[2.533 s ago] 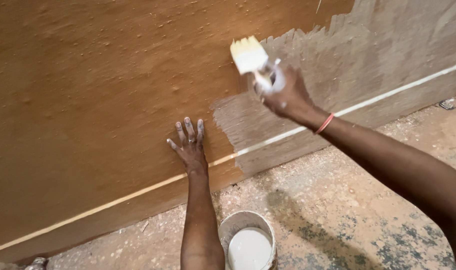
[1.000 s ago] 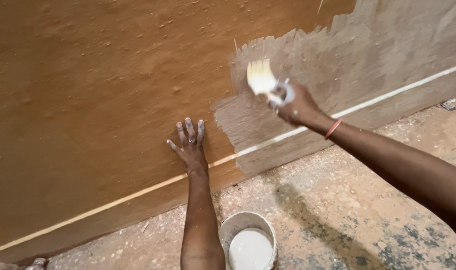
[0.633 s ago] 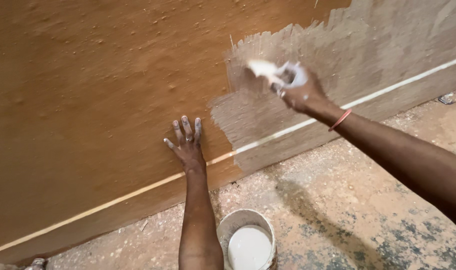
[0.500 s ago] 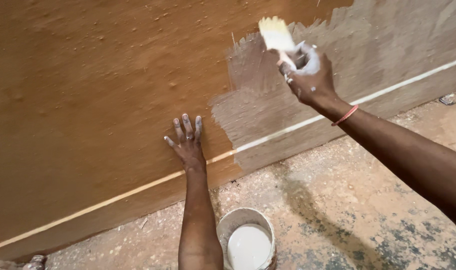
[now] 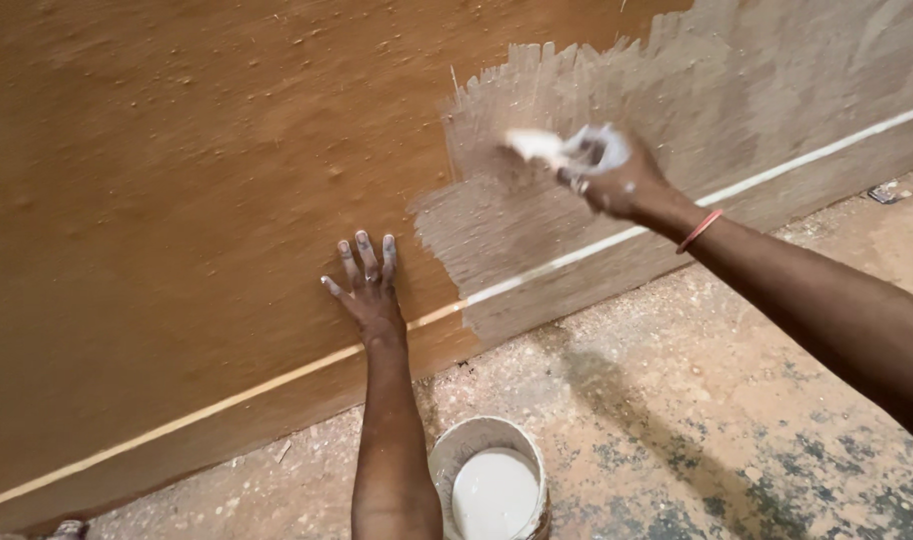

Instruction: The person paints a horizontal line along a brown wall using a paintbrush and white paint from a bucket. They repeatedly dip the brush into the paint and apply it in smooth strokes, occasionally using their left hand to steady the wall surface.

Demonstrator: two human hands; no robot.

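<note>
My right hand (image 5: 617,180) grips a paintbrush (image 5: 542,147) wet with white paint; the brush is blurred and lies against the grey-white painted patch (image 5: 537,210) of a rough brown wall (image 5: 177,180). A thin red band sits on that wrist. My left hand (image 5: 365,285) is pressed flat on the unpainted brown part of the wall, fingers spread, just left of the painted patch. Below my left forearm a small bucket (image 5: 522,437) of white paint stands on the floor.
A pale line (image 5: 227,400) runs along the wall near its base. The floor (image 5: 697,400) is rough concrete with dust and dark stains. A small piece of debris (image 5: 885,192) lies at the far right by the wall.
My right hand has stroked the brush up and down over the painted patch and is now lower and turned sideways. My left hand and the bucket have not moved.
</note>
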